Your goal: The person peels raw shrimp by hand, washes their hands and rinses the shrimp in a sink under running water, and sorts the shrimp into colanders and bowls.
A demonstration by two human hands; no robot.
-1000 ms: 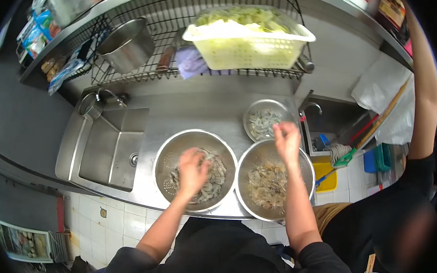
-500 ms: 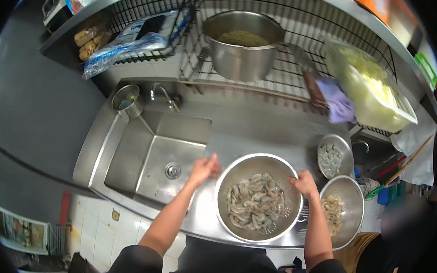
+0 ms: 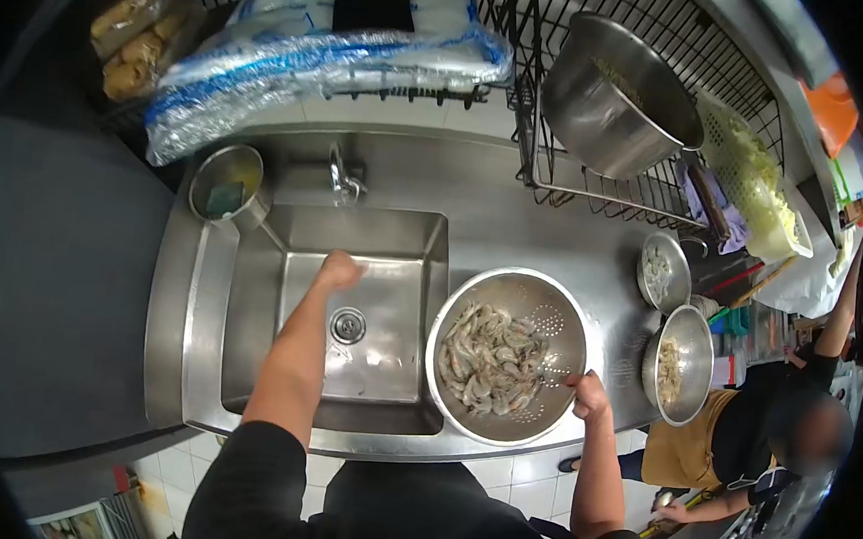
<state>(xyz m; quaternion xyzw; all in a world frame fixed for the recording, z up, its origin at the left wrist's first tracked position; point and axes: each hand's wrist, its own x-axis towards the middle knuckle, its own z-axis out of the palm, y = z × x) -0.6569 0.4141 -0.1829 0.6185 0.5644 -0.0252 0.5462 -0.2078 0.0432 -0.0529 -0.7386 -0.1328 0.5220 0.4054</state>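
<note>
A metal colander [image 3: 569,322] stands on the steel counter right beside the sink. Grey raw shrimp [image 3: 493,360] lie heaped inside it, mostly toward its left, with drain holes showing at the right. My right hand [image 3: 590,396] grips the colander's right rim, fingers closed around the edge. Over the sink basin [image 3: 386,366], my left hand [image 3: 338,271] hangs in the air, holding nothing, its fingers stretched toward the right. It is nearest the faucet [image 3: 341,177], without touching it.
Two bowls stand at the counter's right: a smaller bowl of pale shrimp [image 3: 686,275] and a larger bowl [image 3: 699,385] with more pieces. A pot [image 3: 600,102] rests on the wire rack above. A metal container [image 3: 231,158] sits behind the sink's left. Another person [image 3: 748,427] is at right.
My view has swung left. My left hand has moved from beside the colander to over the sink. My right hand still grips the colander's rim, and another person has come into view.
</note>
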